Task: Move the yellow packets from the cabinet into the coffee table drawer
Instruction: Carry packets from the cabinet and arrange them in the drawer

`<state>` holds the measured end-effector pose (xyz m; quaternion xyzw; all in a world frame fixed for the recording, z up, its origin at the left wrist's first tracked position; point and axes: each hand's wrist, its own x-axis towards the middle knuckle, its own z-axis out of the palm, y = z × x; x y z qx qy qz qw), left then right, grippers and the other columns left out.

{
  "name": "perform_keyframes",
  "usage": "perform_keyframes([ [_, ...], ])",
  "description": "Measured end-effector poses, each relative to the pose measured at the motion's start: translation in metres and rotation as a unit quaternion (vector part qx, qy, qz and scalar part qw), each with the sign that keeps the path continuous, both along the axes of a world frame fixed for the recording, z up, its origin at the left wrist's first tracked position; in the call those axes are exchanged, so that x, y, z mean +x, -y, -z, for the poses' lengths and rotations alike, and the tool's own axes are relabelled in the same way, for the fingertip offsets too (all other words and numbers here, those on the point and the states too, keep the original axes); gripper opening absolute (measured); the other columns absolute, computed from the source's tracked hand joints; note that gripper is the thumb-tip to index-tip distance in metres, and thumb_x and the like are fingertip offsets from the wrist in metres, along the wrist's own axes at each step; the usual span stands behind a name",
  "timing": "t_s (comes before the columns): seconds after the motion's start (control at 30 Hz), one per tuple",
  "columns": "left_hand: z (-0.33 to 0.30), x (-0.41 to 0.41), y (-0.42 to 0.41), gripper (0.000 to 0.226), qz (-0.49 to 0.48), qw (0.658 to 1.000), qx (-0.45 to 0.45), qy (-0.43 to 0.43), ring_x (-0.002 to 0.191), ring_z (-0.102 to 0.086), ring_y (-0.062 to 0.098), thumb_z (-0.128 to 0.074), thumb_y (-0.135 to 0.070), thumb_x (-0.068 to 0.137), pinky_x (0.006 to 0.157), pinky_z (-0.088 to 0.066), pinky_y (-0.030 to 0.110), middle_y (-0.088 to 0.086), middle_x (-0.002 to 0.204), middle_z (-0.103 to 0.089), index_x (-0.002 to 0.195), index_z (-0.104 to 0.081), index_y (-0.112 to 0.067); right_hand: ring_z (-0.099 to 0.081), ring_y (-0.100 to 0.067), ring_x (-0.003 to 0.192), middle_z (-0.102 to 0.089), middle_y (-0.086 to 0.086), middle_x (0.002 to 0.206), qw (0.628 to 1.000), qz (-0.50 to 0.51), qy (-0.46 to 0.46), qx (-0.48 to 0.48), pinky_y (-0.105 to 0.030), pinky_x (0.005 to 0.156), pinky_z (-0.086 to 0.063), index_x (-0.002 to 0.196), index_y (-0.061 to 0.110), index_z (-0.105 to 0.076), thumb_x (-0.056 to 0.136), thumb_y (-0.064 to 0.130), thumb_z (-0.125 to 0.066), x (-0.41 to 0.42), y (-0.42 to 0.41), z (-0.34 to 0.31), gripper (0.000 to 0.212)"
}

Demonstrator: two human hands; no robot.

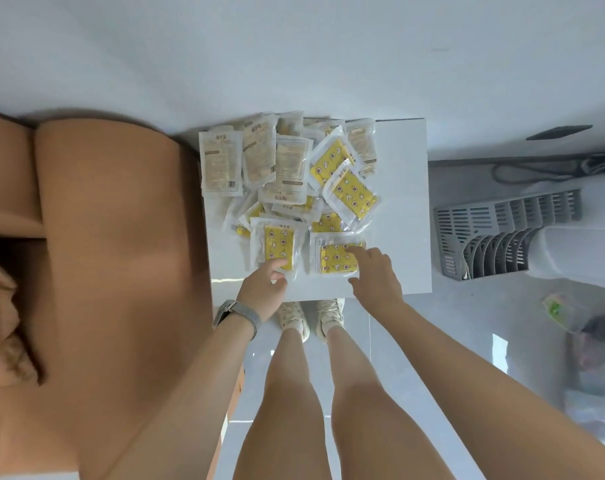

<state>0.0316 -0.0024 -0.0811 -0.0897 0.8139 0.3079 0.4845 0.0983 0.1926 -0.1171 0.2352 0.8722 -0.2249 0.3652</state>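
— Yellow packets (290, 188), heaped on a white cabinet top (401, 216): clear plastic sleeves, each around a yellow pad printed with small stars and moons. Several turned face down, showing pale backs with fine print and a barcode.

— Nearest two?

— Lying flat, side by side, just apart at the front of the heap. Left packet (277, 249) upright in portrait; right packet (339, 258) in landscape, slightly tilted.

— Hands?

— Left hand (261, 294) stretched forward, index fingertip touching the lower edge of the left packet, other fingers loosely bent, nothing gripped. Right hand (375, 275) spread wide, index finger resting on the right packet's top, thumb pointing left along the bare surface below it, nothing gripped.

— On the wrist?

— Grey mesh-band watch (238, 318) on the left forearm.

— Around the cabinet?

— Tan sofa (114, 237) hard against the left side. Grey slatted rack (495, 230) on the floor to the right, well apart from the packets. Pale shoes (311, 318) at the cabinet's front edge, on glossy white tiles (467, 341).
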Motion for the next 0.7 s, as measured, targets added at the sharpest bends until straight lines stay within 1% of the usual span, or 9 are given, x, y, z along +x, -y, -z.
perform_keyframes([
  [0.07,0.013,0.001,-0.004,0.039,-0.005,1.0,0.003,0.009,0.112,-0.052,0.011,-0.042,-0.015,0.099,0.09,-0.04,0.023,-0.001,0.123,-0.061,0.136,-0.05,-0.023,-0.04,-0.023,0.121,-0.041,-0.004,0.132,1.0,-0.004,-0.022,0.013,-0.034,0.089,-0.046,0.144,0.031,-0.035,0.091,0.017,-0.065,-0.004,-0.001,0.008,0.063],
  [0.13,0.024,0.003,-0.006,0.039,0.0,1.0,0.007,0.017,0.118,-0.053,0.014,-0.043,-0.014,0.098,0.092,-0.04,0.023,0.001,0.122,-0.062,0.136,-0.051,-0.021,-0.041,-0.023,0.119,-0.04,-0.004,0.132,0.999,-0.021,-0.041,0.026,-0.033,0.091,-0.045,0.147,0.033,-0.03,0.088,0.021,-0.07,-0.008,-0.002,0.012,0.072],
  [0.27,0.039,0.007,-0.01,0.04,0.028,0.999,0.006,0.038,0.124,-0.051,0.015,-0.044,-0.015,0.099,0.091,-0.034,0.018,0.002,0.127,-0.06,0.138,-0.05,-0.019,-0.044,-0.025,0.115,-0.041,-0.004,0.129,0.997,-0.05,-0.05,0.043,-0.034,0.092,-0.044,0.149,0.034,-0.023,0.084,0.024,-0.075,-0.017,-0.002,0.021,0.084],
  [0.4,0.044,0.006,-0.011,0.04,0.035,0.999,0.006,0.039,0.125,-0.05,0.015,-0.045,-0.016,0.099,0.092,-0.034,0.018,0.002,0.13,-0.059,0.139,-0.049,-0.019,-0.045,-0.024,0.11,-0.042,-0.005,0.125,0.994,-0.072,-0.05,0.06,-0.032,0.091,-0.042,0.15,0.029,-0.021,0.083,0.026,-0.075,-0.023,0.004,0.029,0.085],
  [0.5,0.046,0.003,-0.007,0.038,0.031,0.999,0.006,0.037,0.123,-0.052,0.015,-0.045,-0.016,0.098,0.091,-0.036,0.02,0.001,0.126,-0.061,0.136,-0.051,-0.021,-0.044,-0.023,0.111,-0.043,-0.005,0.126,0.993,-0.075,-0.054,0.077,-0.032,0.093,-0.04,0.151,0.026,-0.02,0.083,0.026,-0.076,-0.022,0.008,0.032,0.088],
  [0.57,0.048,0.002,-0.004,0.037,0.029,0.999,0.004,0.031,0.12,-0.054,0.015,-0.045,-0.016,0.098,0.09,-0.037,0.02,0.001,0.124,-0.062,0.133,-0.054,-0.022,-0.044,-0.023,0.113,-0.043,-0.004,0.127,0.991,-0.084,-0.06,0.089,-0.032,0.094,-0.04,0.151,0.025,-0.019,0.083,0.031,-0.075,-0.02,0.008,0.033,0.089],
  [0.63,0.049,0.001,-0.003,0.036,0.028,0.999,0.002,0.028,0.118,-0.055,0.014,-0.045,-0.015,0.097,0.09,-0.038,0.019,0.0,0.123,-0.062,0.131,-0.055,-0.022,-0.043,-0.023,0.114,-0.042,-0.004,0.129,0.989,-0.094,-0.064,0.096,-0.031,0.094,-0.038,0.15,0.024,-0.023,0.082,0.034,-0.076,-0.021,0.006,0.034,0.087],
  [0.7,0.049,0.001,-0.003,0.035,0.025,0.999,0.002,0.028,0.118,-0.055,0.014,-0.044,-0.015,0.097,0.09,-0.037,0.019,0.0,0.123,-0.062,0.13,-0.056,-0.021,-0.042,-0.024,0.115,-0.04,-0.005,0.131,0.987,-0.103,-0.063,0.104,-0.031,0.095,-0.037,0.145,0.022,-0.03,0.08,0.034,-0.078,-0.022,0.005,0.034,0.082],
])
